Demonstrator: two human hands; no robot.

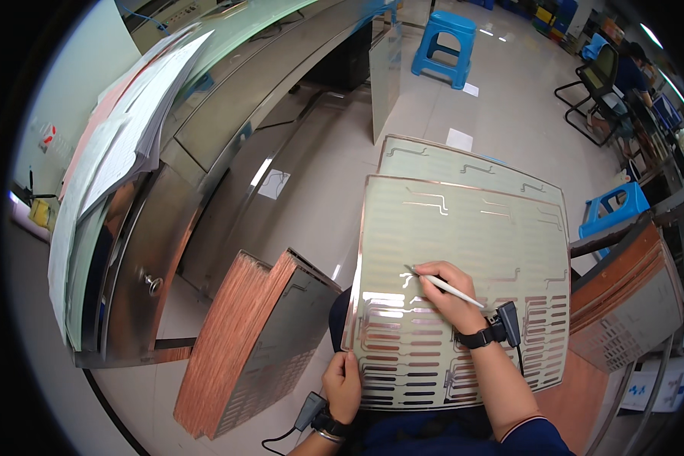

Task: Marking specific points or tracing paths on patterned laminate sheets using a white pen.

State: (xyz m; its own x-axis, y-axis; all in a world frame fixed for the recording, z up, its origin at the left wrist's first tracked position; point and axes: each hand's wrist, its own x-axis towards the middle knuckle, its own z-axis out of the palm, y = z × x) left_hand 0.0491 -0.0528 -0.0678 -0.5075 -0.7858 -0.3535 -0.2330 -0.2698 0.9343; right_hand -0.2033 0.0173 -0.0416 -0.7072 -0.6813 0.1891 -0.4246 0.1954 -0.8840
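A pale patterned panel (463, 243) overlaps a second panel (425, 156) behind it; a copper-edged stack (235, 346) stands to its left. At its lower-left edge the left hand (343, 387) curls, grip unclear; over its middle the right hand (447, 295) pinches a slim pen-like tool (457, 292). Fine work on its face seems in hand; the next move calls for steadiness and precise tip placement.

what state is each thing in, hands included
Right hand, closed around white tool
White tool, slanted, tip at front panel
Left hand, curled at front panel's left edge
Front panel, overlapping rear panel
Rear panel, partly covered
Panel stack at left, standing on edge
Papers, piled, drooping
Farther blue stool, upright, unoccupied
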